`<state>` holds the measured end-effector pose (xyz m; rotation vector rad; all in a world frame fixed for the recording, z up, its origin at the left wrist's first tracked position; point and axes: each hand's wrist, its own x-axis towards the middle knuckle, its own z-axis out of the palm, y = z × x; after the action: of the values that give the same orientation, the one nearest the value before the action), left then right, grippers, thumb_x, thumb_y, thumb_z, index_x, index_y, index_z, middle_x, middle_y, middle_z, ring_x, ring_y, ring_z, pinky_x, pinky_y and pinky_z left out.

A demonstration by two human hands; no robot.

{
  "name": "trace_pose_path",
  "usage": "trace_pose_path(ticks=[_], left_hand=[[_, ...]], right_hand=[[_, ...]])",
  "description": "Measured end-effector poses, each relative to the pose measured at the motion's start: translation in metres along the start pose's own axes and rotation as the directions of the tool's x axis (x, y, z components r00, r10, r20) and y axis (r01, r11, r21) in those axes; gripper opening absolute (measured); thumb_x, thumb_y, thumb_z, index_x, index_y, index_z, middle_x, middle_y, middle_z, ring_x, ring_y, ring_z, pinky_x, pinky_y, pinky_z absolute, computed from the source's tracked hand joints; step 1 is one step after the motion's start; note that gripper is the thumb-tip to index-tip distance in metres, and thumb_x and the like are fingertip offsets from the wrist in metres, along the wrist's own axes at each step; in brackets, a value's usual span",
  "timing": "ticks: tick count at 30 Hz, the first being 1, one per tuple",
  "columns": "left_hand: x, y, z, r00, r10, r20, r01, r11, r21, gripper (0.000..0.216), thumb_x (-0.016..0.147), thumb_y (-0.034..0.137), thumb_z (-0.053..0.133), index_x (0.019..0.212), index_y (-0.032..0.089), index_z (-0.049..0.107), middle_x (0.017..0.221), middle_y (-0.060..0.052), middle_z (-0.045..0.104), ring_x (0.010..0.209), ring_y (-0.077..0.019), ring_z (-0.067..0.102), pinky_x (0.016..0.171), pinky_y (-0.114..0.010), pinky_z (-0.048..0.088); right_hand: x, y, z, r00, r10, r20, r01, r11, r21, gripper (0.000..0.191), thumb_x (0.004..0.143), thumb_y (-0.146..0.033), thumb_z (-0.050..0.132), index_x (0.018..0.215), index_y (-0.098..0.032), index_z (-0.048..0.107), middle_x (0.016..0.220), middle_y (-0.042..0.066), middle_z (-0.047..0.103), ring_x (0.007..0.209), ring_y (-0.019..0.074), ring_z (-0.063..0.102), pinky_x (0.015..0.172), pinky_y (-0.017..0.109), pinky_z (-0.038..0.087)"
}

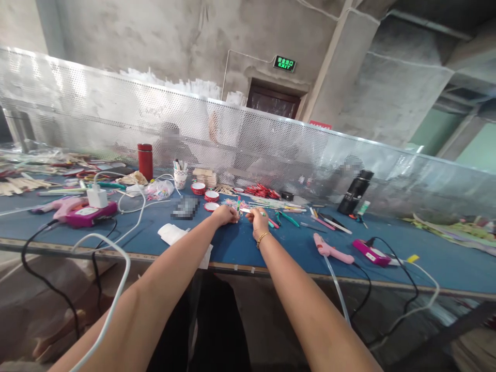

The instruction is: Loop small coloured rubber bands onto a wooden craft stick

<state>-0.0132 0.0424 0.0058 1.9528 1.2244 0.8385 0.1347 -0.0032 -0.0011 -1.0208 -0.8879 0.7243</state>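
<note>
My left hand [225, 215] is closed, its fingers pinching a short, thin stick [238, 202] banded in red and green that stands upright. My right hand [259, 221], with a gold bracelet at the wrist, closes around a slim tool with a whitish blade-like end [245, 210]. That end points left and meets or nearly meets the stick; contact is too small to tell. Behind both hands lies a loose heap of thin pastel strips [228, 202]. Teal-handled pliers [290, 219] rest just right of my right hand.
Round red-rimmed tins [211, 196] and a cup of pens [180, 175] stand behind, left of centre. Pink glue guns [331, 250] with trailing cords lie on both sides. A red flask [145, 161] and black bottle [354, 192] stand near the perforated metal screen [263, 139].
</note>
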Motion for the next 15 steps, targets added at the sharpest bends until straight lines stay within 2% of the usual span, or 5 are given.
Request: trace_pose_path(ticks=[3,8,15], left_hand=[[-0.0011,0.0009,-0.0010,1.000,0.004,0.003,-0.004,1.000,0.009,0.017,0.065,0.031,0.073,0.060,0.015,0.070,0.056,0.000,0.062,0.052,-0.0093,0.053,0.051,-0.020,0.040],[-0.0028,0.0014,-0.0014,1.000,0.007,-0.001,-0.007,1.000,0.024,0.015,0.065,0.031,0.072,0.062,0.015,0.071,0.055,0.001,0.062,0.052,-0.0095,0.052,0.052,-0.020,0.040],[-0.0002,-0.0020,-0.0007,1.000,-0.003,-0.005,0.003,1.000,0.017,0.019,0.062,0.034,0.075,0.064,0.016,0.072,0.056,0.000,0.062,0.056,-0.0108,0.055,0.055,-0.020,0.043]], right_hand=[[-0.0002,0.0009,0.0012,1.000,0.002,0.020,-0.002,1.000,-0.009,0.010,0.061,-0.029,0.059,0.059,-0.022,0.052,0.049,-0.003,0.061,0.048,0.0123,0.051,0.048,0.022,0.039],[0.0022,0.0022,-0.0008,1.000,0.002,-0.028,-0.001,1.000,0.002,0.011,0.063,-0.029,0.056,0.058,-0.022,0.049,0.047,-0.005,0.059,0.046,0.0119,0.049,0.048,0.023,0.037],[-0.0005,0.0014,0.0017,1.000,-0.003,0.008,0.003,1.000,0.010,0.010,0.061,-0.029,0.059,0.059,-0.021,0.052,0.049,-0.003,0.061,0.047,0.0125,0.050,0.047,0.023,0.037]])
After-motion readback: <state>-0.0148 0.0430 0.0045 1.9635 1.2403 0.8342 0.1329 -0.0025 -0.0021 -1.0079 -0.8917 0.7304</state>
